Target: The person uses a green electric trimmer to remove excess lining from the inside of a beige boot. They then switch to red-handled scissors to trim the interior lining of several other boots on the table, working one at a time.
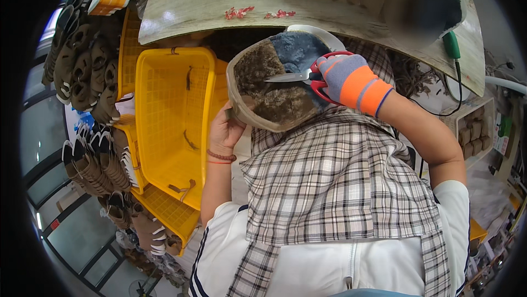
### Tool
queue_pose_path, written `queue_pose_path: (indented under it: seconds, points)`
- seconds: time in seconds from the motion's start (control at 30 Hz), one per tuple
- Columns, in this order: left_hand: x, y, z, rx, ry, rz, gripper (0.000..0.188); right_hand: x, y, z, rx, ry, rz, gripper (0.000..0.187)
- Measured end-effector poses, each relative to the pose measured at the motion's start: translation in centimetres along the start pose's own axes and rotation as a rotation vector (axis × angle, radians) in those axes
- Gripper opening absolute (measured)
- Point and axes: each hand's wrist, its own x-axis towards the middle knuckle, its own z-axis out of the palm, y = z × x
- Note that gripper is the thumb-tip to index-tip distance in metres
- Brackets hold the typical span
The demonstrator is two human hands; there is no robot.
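Observation:
My right hand (pixel 346 80), in a grey and orange glove, is closed round the red handles of a pair of scissors (pixel 299 77). The silver blades point left and lie over the inside of a fur-lined piece (pixel 263 69), brown fleece with a blue-grey patch and a tan rim. I cannot tell its exact kind. Bare, with a beaded bracelet at the wrist, my left hand (pixel 226 131) grips that piece by its lower left edge; some fingers are hidden beneath it. The piece sits above my checked apron (pixel 329 171).
A yellow plastic basket (pixel 170 116) with a few brown strips stands at my left. Beyond it hang several brown shoe uppers (pixel 90 171). The table (pixel 203 1) ahead carries red scraps (pixel 239 13), brown pieces and a green-handled corded tool (pixel 451 45). A crate (pixel 472 132) stands right.

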Motion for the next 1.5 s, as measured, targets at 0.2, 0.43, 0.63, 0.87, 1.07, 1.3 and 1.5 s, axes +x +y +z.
queue_pose_path:
  seconds: [0.2,0.43,0.63,0.87,1.07,1.3,1.5]
  points:
    - [-0.1,-2.5,-1.8,-0.042,0.209,0.191,0.038,0.4,0.1,1.1,0.050,-0.073,0.016,0.030]
    - [-0.1,-3.0,-0.9,0.080,0.389,0.281,0.039,-0.2,-0.2,2.3,0.140,-0.049,-0.007,0.030]
    - [-0.3,-3.1,-1.9,0.095,0.125,0.237,0.035,-1.3,1.0,2.3,0.117,0.144,-0.072,0.027]
    - [-0.1,-2.7,-1.6,0.102,0.058,0.204,0.032,-2.1,0.7,1.3,0.090,0.196,-0.159,0.031]
    - [0.0,-2.5,-2.1,0.161,0.067,0.208,0.039,-2.0,-0.3,1.3,0.035,0.213,-0.228,0.029]
    - [0.2,-1.9,-1.3,0.197,0.031,0.135,0.050,-1.3,-1.5,0.9,-0.022,0.231,-0.246,0.025]
    - [0.3,-1.6,-1.2,0.247,0.053,0.121,0.050,-1.0,-2.0,0.4,-0.145,0.113,-0.181,0.023]
